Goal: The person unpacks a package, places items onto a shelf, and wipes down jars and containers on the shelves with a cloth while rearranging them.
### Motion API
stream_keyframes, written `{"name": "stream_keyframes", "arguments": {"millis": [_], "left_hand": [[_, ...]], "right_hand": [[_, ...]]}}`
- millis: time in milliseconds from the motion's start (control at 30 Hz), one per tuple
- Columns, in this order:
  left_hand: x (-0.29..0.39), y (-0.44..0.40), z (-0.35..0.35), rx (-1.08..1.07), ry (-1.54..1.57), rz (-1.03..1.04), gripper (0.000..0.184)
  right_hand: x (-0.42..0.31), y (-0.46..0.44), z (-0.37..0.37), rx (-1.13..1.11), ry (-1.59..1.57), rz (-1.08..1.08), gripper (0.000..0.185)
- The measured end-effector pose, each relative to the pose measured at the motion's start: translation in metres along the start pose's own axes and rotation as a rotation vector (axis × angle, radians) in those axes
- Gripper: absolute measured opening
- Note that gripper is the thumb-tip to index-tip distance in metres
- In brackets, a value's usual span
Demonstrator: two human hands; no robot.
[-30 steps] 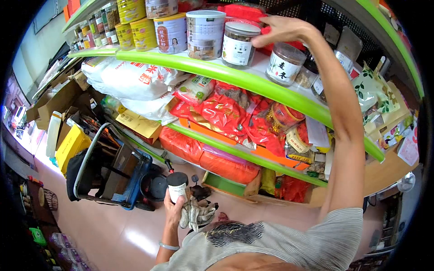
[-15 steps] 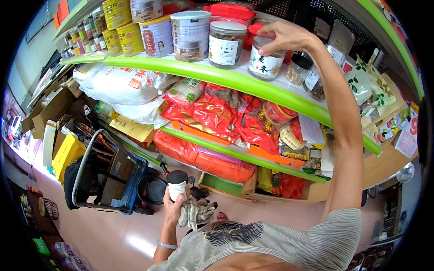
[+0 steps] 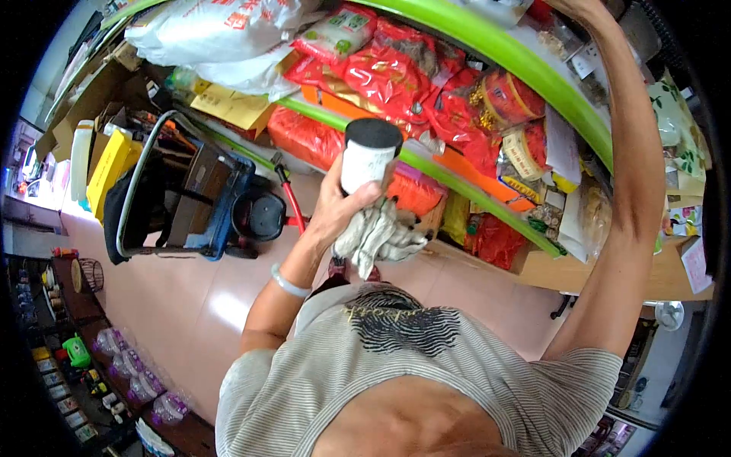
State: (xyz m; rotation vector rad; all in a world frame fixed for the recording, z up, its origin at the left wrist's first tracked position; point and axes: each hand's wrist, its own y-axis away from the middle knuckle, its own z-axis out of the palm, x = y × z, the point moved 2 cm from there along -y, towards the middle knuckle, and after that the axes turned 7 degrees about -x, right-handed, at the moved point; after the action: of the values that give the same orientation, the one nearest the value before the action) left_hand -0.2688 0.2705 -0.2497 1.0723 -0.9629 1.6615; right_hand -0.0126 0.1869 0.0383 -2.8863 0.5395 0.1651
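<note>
My left hand [image 3: 346, 202] is wrapped round a jar [image 3: 368, 156] with a black lid and a white label, held upright in front of my chest. Grey-white cloth gloves [image 3: 378, 236] hang from the same hand. My right arm reaches up to the top shelf, whose green edge [image 3: 487, 49] crosses the view. Only a part of my right hand [image 3: 575, 6] shows at the upper frame edge, near clear jars [image 3: 558, 44]; its fingers are cut off, so what it touches is hidden.
Red food packets [image 3: 384, 72] and white sacks [image 3: 221, 30] fill the shelf below. A blue trolley [image 3: 221, 202] stands on the floor at the left, beside a yellow box [image 3: 114, 171]. A wooden counter [image 3: 609, 273] lies at the right.
The view has tilted down, so most top-shelf jars have left it. My left hand has risen with the jar and gloves. My right hand has moved from the labelled jar to the upper frame edge.
</note>
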Motion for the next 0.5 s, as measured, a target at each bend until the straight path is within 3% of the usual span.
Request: {"name": "stream_keyframes", "arguments": {"millis": [67, 133, 167, 200, 233, 267, 333, 433, 500], "left_hand": [[0.000, -0.003, 0.009, 0.004, 0.023, 0.014, 0.066], [0.002, -0.005, 0.021, 0.028, -0.002, -0.020, 0.073], [0.002, -0.006, 0.026, 0.015, -0.016, -0.023, 0.074], [0.002, -0.007, 0.032, 0.000, -0.033, -0.028, 0.074], [0.002, -0.008, 0.036, -0.089, 0.020, -0.038, 0.073], [0.003, -0.010, 0.038, -0.181, 0.071, -0.049, 0.071], [0.004, -0.014, 0.049, -0.303, 0.132, -0.055, 0.070], [-0.001, -0.014, 0.071, -0.355, 0.234, -0.108, 0.072], [-0.008, -0.016, 0.082, -0.398, 0.369, -0.152, 0.071]], "right_hand": [[-0.009, 0.019, 0.014, 0.239, 0.382, -0.142, 0.068], [-0.037, 0.056, 0.037, 0.124, 0.096, -0.141, 0.061], [-0.039, 0.071, 0.059, 0.027, -0.135, -0.256, 0.053], [-0.052, 0.090, 0.066, -0.018, -0.068, -0.397, 0.050], [-0.054, 0.103, 0.086, -0.126, -0.222, -0.305, 0.058], [-0.045, 0.110, 0.111, -0.141, -0.416, -0.346, 0.066], [-0.042, 0.126, 0.122, -0.401, -0.702, -0.199, 0.059], [-0.024, 0.139, 0.143, -0.434, -1.146, -0.114, 0.058], [-0.018, 0.146, 0.146, -0.431, -1.133, -0.097, 0.058]]}}
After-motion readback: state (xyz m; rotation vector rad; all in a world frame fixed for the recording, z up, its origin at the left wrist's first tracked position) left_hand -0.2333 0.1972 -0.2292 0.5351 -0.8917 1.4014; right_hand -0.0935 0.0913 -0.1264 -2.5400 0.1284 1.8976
